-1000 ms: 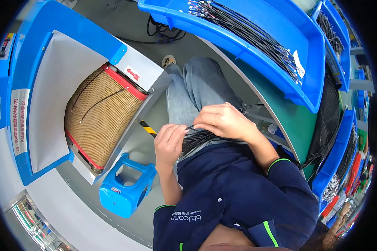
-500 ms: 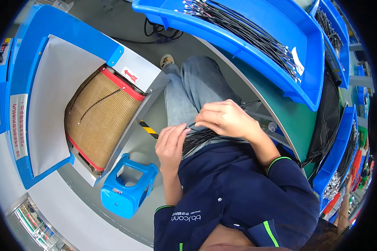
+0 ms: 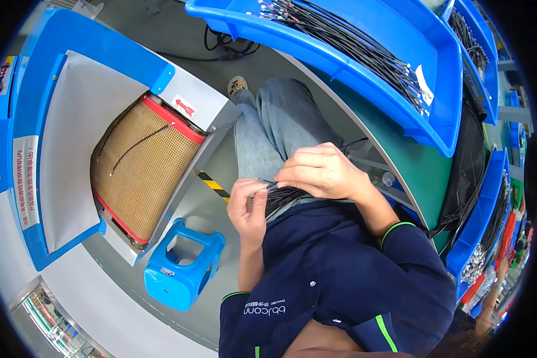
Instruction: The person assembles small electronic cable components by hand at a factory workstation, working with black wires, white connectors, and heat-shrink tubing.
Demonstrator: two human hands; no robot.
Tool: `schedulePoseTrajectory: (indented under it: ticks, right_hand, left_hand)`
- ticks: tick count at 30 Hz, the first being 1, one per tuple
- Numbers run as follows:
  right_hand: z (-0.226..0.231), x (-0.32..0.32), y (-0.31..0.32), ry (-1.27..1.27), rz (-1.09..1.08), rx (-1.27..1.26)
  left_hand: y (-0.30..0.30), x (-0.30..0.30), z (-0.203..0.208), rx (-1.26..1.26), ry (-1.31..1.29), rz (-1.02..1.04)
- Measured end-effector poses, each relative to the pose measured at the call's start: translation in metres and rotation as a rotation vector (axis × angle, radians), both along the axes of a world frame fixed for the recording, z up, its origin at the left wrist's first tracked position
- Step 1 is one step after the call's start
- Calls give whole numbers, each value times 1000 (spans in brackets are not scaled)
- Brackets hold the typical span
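Over my lap, my left hand (image 3: 248, 210) and my right hand (image 3: 321, 172) pinch a thin black cable (image 3: 272, 185) between them. The left hand's fingers curl around one end of it, where a small light tip shows near the fingertips. My right hand grips the same cable a short way along, thumb against fingers. Beneath both hands, a bundle of black cables (image 3: 284, 200) lies across my thighs, partly hidden by the right hand and wrist. The exact shape of the cable's tip is too small to make out.
A conveyor with a tan mesh belt (image 3: 143, 179) stands at the left, thin black cables on it. A blue stool (image 3: 173, 280) is below it. On the green table (image 3: 394, 119) at the right sits a blue tray (image 3: 394, 36) of black cables; more blue bins line the right.
My left hand has shifted slightly right and closer to the right hand, its thumb now lower and turned upward. The right hand has drawn slightly left. The cable stays between them.
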State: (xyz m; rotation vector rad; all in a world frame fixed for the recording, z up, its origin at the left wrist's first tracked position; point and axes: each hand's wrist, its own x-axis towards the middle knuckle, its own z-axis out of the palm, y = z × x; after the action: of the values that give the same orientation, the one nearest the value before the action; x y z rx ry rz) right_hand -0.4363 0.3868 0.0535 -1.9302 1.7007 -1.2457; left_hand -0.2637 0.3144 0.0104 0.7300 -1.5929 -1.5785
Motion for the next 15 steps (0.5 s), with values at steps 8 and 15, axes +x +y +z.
schedulePoseTrajectory:
  ticks: [8,15]
  right_hand:
    - [-9,-7,2,53,-25,-62]
    - [-10,-10,3,169,1,-152]
  left_hand:
    - [-2,3,11,-147,-235,-41]
    - [1,6,6,99,-96,-83]
